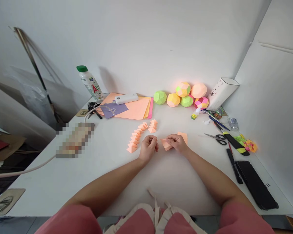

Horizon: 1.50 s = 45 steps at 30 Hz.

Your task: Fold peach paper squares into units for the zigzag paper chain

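Observation:
My right hand (176, 143) pinches a small folded piece of peach paper (167, 145) just above the white table. To its left, my left hand (148, 148) is curled with its fingertips together, apart from the paper; whether it holds anything is too small to tell. A peach sheet (184, 136) lies partly hidden behind my right hand. Beyond my left hand, a curved row of folded peach pieces (134, 139) runs away from me, and a shorter row (152, 126) sits beside it.
Faceted paper balls (173, 99) stand along the wall, near a glue bottle (195, 114). Scissors (219, 138), a cutter (235, 143) and a black case (257, 185) lie right. At back left are coloured sheets (134, 109), a power bank (126, 98) and a bottle (91, 85).

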{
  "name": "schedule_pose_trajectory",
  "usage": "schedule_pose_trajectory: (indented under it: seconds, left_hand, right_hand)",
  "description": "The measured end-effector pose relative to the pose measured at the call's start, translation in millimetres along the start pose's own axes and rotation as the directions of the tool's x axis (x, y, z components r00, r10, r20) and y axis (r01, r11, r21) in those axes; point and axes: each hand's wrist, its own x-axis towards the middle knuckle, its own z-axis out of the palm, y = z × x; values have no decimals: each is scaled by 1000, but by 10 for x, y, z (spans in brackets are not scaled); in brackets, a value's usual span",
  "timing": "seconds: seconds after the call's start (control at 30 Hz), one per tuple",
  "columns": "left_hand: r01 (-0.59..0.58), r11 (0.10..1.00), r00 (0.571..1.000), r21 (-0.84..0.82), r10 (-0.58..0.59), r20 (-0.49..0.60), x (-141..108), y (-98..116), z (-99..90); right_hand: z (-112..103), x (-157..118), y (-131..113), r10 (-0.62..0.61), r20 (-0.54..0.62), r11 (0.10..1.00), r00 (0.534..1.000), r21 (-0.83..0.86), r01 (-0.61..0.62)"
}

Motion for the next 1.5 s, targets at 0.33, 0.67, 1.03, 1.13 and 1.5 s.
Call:
schedule_pose_trajectory:
  seconds: [0.33, 0.67, 1.03, 1.13, 1.5]
  left_hand:
    - [16, 992, 992, 127, -32, 124, -38, 53, 25]
    - [25, 990, 989, 138, -45, 144, -47, 80, 24]
    - [-9, 994, 992, 109, -5, 123, -37, 31, 3]
    - [24, 998, 996, 59, -29, 85, -21, 7, -9]
    - [49, 998, 993, 37, -53, 101, -30, 33, 10]
  right_hand:
    - [48, -36, -19, -102, 34, 989, 994, -108, 105]
    - [67, -51, -49, -21, 69, 998, 997, 65, 16]
    - [62, -50, -47, -21, 5, 997, 1000, 76, 20]
    - [41, -25, -14, 8, -46, 994, 999, 113, -2]
    - [37, -27, -36, -56, 69, 998, 996, 23, 55]
